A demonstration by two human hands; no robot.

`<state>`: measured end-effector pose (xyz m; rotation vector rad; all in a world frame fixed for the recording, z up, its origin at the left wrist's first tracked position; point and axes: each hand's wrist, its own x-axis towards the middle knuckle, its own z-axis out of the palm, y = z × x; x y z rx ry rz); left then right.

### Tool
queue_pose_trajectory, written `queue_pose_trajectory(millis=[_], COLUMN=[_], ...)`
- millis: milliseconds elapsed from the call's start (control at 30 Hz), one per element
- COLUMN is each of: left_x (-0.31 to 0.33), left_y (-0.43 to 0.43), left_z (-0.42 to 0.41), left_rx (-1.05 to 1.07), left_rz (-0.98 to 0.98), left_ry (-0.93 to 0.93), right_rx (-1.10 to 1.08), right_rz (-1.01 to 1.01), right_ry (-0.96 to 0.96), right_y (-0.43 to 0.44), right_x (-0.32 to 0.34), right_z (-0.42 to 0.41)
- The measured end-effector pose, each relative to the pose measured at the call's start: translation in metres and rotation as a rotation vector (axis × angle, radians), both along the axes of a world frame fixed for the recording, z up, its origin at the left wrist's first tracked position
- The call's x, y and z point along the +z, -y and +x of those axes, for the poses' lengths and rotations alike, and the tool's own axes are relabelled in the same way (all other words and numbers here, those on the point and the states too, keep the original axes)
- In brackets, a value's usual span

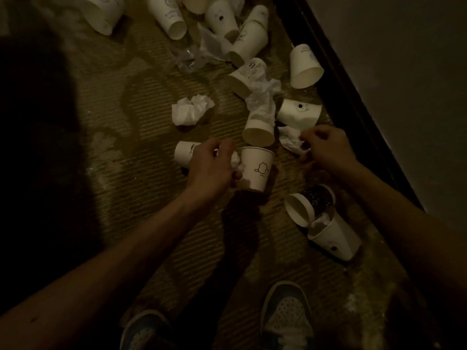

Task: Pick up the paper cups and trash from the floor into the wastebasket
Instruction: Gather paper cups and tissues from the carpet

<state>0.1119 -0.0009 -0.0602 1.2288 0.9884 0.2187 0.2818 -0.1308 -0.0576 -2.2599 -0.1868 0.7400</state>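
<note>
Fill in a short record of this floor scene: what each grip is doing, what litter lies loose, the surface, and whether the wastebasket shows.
Left grip: holds an upright cup
Right grip: pinches a crumpled tissue
Loose litter: many tipped cups, a paper ball, a clear wrapper
Surface: ribbed carpet
Wastebasket: not in view

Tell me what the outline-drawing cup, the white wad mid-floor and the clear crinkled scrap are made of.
Cup: matte white paper, judging by its thin wall and printed side. Wad: soft tissue or napkin paper, crumpled into loose folds. Scrap: likely thin clear plastic film, with glossy glints and floor showing through; too dim to be sure.
</note>
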Motion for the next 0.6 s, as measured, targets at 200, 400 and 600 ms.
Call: queue_pose_trajectory(millis=[200, 400, 600], left_x=[0.003, 0.001, 0.001], left_y=[-0.007, -0.003, -0.002], left_z=[0.016, 0.026, 0.029], left_rx=[-0.097, -0.199, -0.119], left_rz=[-0.002, -0.016, 0.024], left_ry=[0.062, -0.02, -0.013], right_rx=[0.34, 0.302, 0.246], right_rz=[-0.317, -0.255, 0.147], right_ry=[0.258, 0.255, 0.073], right_y=[0.007, 0.006, 0.006], right_x=[-0.056, -0.065, -0.021], right_z=[0.013, 0.018, 0.004])
